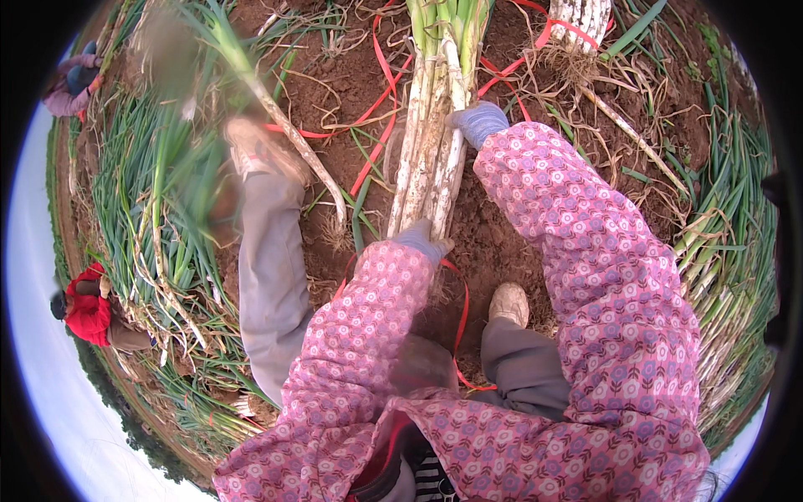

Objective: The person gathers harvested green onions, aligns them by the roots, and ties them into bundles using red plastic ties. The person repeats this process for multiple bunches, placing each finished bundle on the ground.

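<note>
A bundle of large green onions (433, 144) lies on the soil before me, white muddy stalks towards me and green leaves away. My left hand (423, 241), in a blue-grey glove, rests at the root end of the stalks; its fingers are partly hidden. My right hand (480, 122), gloved alike, is against the right side of the bundle, higher up near the leaves. Whether either hand grips the stalks cannot be told. Red plastic ribbon (464, 314) runs near the root end, and more ribbon (382, 144) lies beside the bundle. Left of it is a loose green onion (295, 135).
Another bundle of green onions (580, 25) tied with red ribbon stands at the top right. Heaps of green onions lie at left (135, 182) and right (721, 270). A person in red (91, 307) and another person (75, 81) are at the far left.
</note>
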Available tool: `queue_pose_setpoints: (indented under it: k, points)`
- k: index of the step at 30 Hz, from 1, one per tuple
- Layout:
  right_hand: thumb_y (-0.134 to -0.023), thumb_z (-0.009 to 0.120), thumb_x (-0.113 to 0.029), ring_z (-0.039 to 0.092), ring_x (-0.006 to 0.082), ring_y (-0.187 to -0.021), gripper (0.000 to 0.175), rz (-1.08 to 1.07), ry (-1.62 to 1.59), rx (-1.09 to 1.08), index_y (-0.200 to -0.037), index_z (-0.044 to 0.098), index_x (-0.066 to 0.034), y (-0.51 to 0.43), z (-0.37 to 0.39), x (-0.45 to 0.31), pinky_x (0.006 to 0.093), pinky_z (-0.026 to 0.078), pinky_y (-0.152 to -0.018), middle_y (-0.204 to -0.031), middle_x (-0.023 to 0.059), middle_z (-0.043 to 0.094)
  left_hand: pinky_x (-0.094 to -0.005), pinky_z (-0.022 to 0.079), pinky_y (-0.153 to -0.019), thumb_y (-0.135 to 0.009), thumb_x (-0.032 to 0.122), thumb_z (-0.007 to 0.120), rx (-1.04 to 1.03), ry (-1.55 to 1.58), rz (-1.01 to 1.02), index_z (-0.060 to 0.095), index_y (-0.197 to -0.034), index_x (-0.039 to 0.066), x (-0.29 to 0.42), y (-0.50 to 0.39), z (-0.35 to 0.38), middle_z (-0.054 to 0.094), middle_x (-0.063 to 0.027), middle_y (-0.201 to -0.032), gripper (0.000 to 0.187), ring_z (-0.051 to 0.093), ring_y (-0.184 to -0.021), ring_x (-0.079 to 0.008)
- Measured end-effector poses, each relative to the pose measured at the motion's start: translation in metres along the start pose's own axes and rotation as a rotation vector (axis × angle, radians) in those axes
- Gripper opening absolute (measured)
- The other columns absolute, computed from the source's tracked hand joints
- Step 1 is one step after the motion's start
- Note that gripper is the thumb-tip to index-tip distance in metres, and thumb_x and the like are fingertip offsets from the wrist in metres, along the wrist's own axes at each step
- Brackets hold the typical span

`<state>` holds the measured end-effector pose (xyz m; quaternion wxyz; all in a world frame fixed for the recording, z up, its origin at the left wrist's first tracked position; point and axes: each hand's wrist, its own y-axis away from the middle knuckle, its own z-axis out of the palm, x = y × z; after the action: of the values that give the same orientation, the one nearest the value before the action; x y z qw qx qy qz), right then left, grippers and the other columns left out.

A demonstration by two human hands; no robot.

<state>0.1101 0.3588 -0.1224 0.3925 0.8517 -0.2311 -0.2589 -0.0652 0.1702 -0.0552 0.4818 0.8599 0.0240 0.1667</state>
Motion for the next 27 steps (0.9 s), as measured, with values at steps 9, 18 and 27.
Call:
queue_pose_setpoints:
  k: [9, 18, 27]
  points:
    - [-0.084, 0.06, -0.06, 0.052, 0.0359, -0.125, 0.069, -0.071, 0.064, -0.126, -0.133, 0.059, -0.0114, -0.054, 0.016, 0.014, 0.0517, 0.041, -0.1, -0.135, 0.0181, 0.056, -0.0309, 0.055, -0.071, -0.082, 0.027, 0.077, -0.376, 1.157, -0.054, 0.057, -0.125, -0.004, -0.042, 0.03, -0.012, 0.069, -0.0135, -0.094, 0.056, 0.067, -0.08, -0.0203]
    - [-0.089, 0.056, -0.054, 0.054, 0.0362, -0.122, 0.06, -0.215, 0.273, -0.088, -0.134, 0.057, -0.015, -0.057, 0.02, 0.011, 0.0513, 0.043, -0.099, -0.134, 0.0188, 0.056, -0.039, 0.054, -0.077, -0.088, 0.057, 0.058, -0.114, 0.038, -0.124, 0.054, -0.132, -0.005, -0.006, 0.027, 0.005, 0.067, -0.0268, -0.106, 0.076, 0.067, -0.093, -0.0322]
    - [-0.095, 0.055, -0.026, 0.065, 0.0308, -0.097, 0.033, -0.791, 0.836, 0.083, -0.124, 0.063, -0.0113, -0.09, 0.039, 0.03, 0.044, 0.049, -0.087, -0.114, 0.0141, 0.067, -0.0416, 0.047, -0.097, -0.089, 0.055, 0.057, -0.688, -0.19, -0.16, 0.059, -0.124, 0.002, 0.024, 0.032, -0.031, 0.064, -0.0203, -0.117, 0.064, 0.059, -0.112, -0.0314]
